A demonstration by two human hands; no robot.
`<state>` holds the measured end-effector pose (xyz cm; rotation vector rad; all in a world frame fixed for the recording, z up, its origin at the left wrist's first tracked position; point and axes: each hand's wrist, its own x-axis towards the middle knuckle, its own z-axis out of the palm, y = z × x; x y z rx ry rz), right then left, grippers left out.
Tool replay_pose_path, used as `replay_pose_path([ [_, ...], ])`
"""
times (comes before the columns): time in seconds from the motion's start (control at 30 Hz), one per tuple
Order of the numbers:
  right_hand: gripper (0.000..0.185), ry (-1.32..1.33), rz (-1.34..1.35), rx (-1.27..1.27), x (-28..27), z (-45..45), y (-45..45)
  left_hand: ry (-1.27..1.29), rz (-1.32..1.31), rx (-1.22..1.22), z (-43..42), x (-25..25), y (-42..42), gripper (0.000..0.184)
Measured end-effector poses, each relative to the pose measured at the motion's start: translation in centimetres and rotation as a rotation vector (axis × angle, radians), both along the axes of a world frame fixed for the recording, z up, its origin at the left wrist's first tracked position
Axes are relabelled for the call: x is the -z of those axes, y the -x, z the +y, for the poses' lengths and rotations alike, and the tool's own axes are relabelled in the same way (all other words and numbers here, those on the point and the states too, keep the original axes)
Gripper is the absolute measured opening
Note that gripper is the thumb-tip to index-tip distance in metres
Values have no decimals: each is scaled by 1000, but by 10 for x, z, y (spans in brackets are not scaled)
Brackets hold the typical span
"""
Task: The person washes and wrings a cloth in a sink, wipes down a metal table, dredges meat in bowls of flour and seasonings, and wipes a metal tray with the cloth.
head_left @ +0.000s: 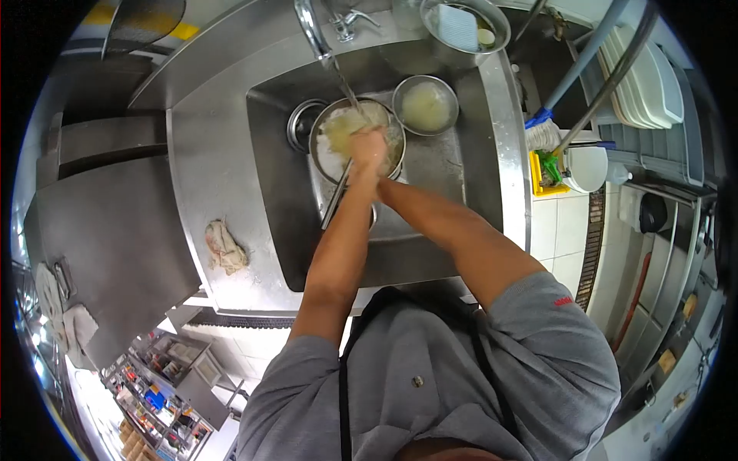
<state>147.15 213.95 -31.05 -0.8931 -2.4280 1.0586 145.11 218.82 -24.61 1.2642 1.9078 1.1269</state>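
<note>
My left hand (367, 154) is over a round metal pan (335, 178) in the sink, just below the stream from the tap (311, 31). Its fingers are smeared, so I cannot tell what they hold. My right hand (382, 189) meets it at the wrist and is mostly hidden behind it. Cloudy, foamy water with something pale yellow fills the pan. A long metal handle (336, 201) slants from the pan towards me. To the right, a metal bowl (396, 111) holds more pale yellow stuff in liquid.
Around the hands are the steel sink walls (277, 230). A small round metal container (298, 127) stands left of the pan. A crumpled cloth (224, 247) lies on the left counter. At the back right, a metal basin (500, 38) holds a light blue sponge (457, 28). Mop handles (588, 58) lean beyond the sink.
</note>
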Motion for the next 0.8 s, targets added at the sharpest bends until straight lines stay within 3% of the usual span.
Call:
replay_pose_path([
  [0.1,27,-120,-107,-99,-36,15,-16,351,-472,-153,24,-3,43,40],
  [0.17,28,-225,-165,-202,-77,27,-37,317,-1272,-331,41,-38,62,45],
  [0.27,30,-292,-86,-209,-132,33,-61,126,-1402,-137,51,-76,73,47],
  [0.3,30,127,159,284,-143,37,-64,151,-1351,12,57,-78,78,43],
  [0.33,31,563,402,773,-154,38,-67,148,-1353,9,58,-78,78,43],
  [0.37,31,567,400,774,-170,42,-70,147,-1351,82,56,-91,71,41],
  [0.43,30,1317,492,883,-197,56,-78,146,-1350,169,59,-100,65,39],
  [0.47,30,1316,494,887,-195,59,-76,136,-1353,316,59,-100,65,38],
  [0.53,30,1744,1143,723,-189,69,-60,125,-1351,468,56,-104,61,37],
  [0.57,30,1740,1143,721,-171,80,-49,125,-1406,519,50,-109,55,36],
  [0.6,28,1673,1323,693,-144,92,-35,128,-1459,568,42,-113,49,35],
  [0.63,27,1596,1504,655,-130,103,-26,-78,-1410,426,38,-112,44,38],
  [0.67,27,1596,1509,642,-130,112,-23,-84,-1400,429,35,-114,37,38],
  [0.73,25,1138,1583,997,-135,121,-16,-293,-1631,-173,28,-116,29,41],
  [0.77,25,1206,1555,1025,-168,119,-20,-381,-1716,-143,27,-82,45,42],
  [0.8,25,1219,1550,1019,-198,114,-22,-387,-1709,-153,32,-85,46,42],
])
